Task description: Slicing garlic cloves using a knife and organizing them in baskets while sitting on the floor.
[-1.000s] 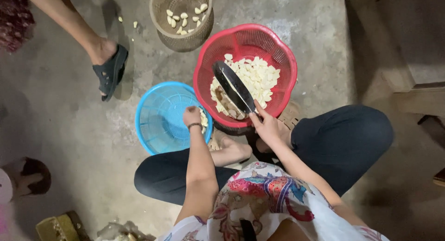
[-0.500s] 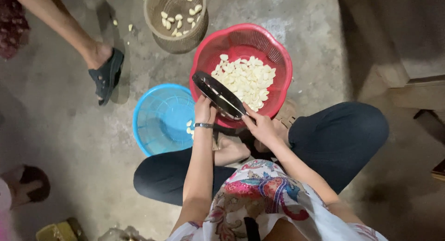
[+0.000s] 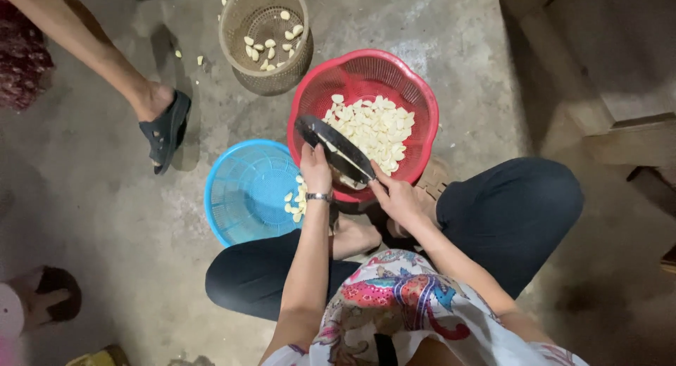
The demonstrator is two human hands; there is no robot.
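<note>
Red basket full of peeled garlic cloves sits on the concrete floor in front of the seated person, touching the blue basket at its left. Change since a second ago: the left hand has come up from the blue basket's rim to the dark knife, and the blade now lies lower and flatter over the near rim of the red basket. Both hands now work at the blade, so a clove looks to be mid-peel or mid-trim, as a guess. Left hand: fingers curled and closed against the blade's near side, wrist with a bracelet straight, forearm reaching forward between the knees; whether a clove is pinched there cannot be told. Right hand: fingers closed on the knife's handle end, wrist bent inward, elbow tucked near the right knee. A few cloves lie in the blue basket's right side, just beside the left wrist. Brown basket with a few cloves stands farther off; loose cloves lie on the floor beside it. Another person's foot in a dark sandal stands at left, well apart.
</note>
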